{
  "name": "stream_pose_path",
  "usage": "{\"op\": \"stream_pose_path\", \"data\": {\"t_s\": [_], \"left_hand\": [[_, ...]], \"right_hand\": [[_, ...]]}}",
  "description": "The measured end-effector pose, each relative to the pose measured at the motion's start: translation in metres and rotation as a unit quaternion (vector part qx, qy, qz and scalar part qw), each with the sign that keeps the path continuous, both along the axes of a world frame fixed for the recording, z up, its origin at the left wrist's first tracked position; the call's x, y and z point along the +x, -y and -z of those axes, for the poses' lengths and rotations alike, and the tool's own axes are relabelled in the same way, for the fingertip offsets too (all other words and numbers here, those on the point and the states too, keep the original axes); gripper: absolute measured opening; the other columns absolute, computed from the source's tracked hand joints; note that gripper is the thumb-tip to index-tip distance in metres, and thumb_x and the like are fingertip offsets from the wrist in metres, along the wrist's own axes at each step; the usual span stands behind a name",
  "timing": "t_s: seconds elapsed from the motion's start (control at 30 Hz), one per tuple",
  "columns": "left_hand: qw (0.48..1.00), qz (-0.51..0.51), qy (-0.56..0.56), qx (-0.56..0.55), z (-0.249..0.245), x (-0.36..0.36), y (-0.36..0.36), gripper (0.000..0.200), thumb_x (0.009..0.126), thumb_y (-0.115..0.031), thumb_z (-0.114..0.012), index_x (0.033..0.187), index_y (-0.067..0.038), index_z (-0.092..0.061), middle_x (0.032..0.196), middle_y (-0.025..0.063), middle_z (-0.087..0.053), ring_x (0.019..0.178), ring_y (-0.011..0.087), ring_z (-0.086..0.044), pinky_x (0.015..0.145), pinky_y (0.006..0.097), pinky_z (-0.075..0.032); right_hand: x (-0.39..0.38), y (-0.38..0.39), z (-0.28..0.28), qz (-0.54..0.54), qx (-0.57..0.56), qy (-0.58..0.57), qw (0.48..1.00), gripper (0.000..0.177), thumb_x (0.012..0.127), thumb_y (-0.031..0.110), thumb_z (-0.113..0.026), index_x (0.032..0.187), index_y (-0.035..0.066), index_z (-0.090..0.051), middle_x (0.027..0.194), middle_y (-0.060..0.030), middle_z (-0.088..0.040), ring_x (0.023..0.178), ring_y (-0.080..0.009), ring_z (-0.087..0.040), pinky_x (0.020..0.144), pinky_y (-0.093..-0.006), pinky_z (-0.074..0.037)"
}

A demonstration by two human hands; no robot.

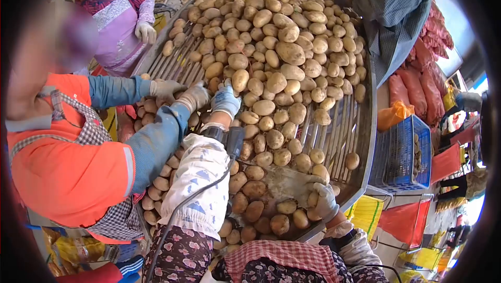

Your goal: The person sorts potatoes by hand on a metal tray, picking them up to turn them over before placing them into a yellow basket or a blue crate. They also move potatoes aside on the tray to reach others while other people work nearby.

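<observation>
My left hand (226, 101), in a pale blue and white glove, is at the left side of the potato heap (292, 53). Its fingers are curled against a potato (240, 80). Lower right, near the front end of the slatted metal table, my right hand (325, 202) wears a similar glove and is closed around a potato (313, 199), partly hidden by the fingers. Several darker potatoes (254, 211) lie on the flat metal part between my arms. A black device with a cable (235, 142) is strapped at my left wrist.
A co-worker in an orange top (78, 168) reaches gloved hands (194, 97) close beside my left hand. Another person stands behind, and a dark sleeve (394, 17) leans in from the right. The table's metal rim (371, 126) borders a blue crate (402, 150) and red sacks (430, 92).
</observation>
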State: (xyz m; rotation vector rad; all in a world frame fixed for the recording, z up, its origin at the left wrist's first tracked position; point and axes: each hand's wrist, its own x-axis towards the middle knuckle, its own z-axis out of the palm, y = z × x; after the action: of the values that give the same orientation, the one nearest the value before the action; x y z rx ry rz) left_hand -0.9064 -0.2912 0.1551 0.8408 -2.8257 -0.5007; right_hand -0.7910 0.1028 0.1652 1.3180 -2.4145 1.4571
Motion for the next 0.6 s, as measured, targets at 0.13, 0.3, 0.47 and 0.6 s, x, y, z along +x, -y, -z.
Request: {"op": "stream_pose_path", "data": {"t_s": [0.13, 0.3, 0.47, 0.6], "left_hand": [[0.964, -0.020, -0.203, 0.172, -0.014, 0.041, -0.009, 0.062, 0.075, -0.033, -0.069, 0.126, -0.001, -0.052, 0.110, 0.0236, -0.062, 0.106, 0.0371, -0.059, 0.094, 0.0428, -0.047], [0.877, 0.318, -0.211, 0.292, -0.055, 0.114, -0.088, 0.051, 0.089, -0.026, -0.066, 0.133, -0.007, -0.049, 0.129, 0.0160, -0.056, 0.121, 0.0300, -0.052, 0.103, 0.0440, -0.041], [0.944, 0.169, -0.280, -0.053, -0.022, 0.080, -0.070, 0.051, 0.088, -0.033, -0.056, 0.134, -0.011, -0.050, 0.139, 0.0181, -0.047, 0.132, 0.0374, -0.039, 0.110, 0.0484, -0.030], [0.977, 0.103, 0.002, -0.186, -0.014, 0.044, -0.046, 0.053, 0.085, -0.034, -0.054, 0.133, -0.014, -0.050, 0.135, 0.0181, -0.049, 0.126, 0.0365, -0.043, 0.102, 0.0486, -0.039]], "right_hand": [[-0.006, 0.005, 0.000, 0.053, -0.158, 0.618, 0.768, 0.033, 0.086, 0.012, -0.053, 0.115, -0.003, -0.059, 0.093, -0.0115, -0.065, 0.076, -0.0259, -0.061, 0.066, -0.0375, -0.051], [-0.007, 0.048, -0.010, 0.004, -0.184, 0.575, 0.797, 0.045, 0.095, 0.029, -0.050, 0.129, 0.000, -0.051, 0.101, -0.0080, -0.064, 0.072, -0.0162, -0.057, 0.063, -0.0303, -0.048], [-0.014, 0.071, -0.021, 0.026, -0.250, 0.780, 0.573, 0.047, 0.091, 0.041, -0.058, 0.121, 0.005, -0.055, 0.103, -0.0075, -0.063, 0.070, -0.0156, -0.054, 0.058, -0.0293, -0.047], [-0.004, 0.062, -0.028, 0.061, -0.315, 0.760, 0.566, 0.046, 0.092, 0.043, -0.056, 0.118, 0.005, -0.056, 0.097, -0.0066, -0.064, 0.080, -0.0172, -0.061, 0.068, -0.0301, -0.051]]}}
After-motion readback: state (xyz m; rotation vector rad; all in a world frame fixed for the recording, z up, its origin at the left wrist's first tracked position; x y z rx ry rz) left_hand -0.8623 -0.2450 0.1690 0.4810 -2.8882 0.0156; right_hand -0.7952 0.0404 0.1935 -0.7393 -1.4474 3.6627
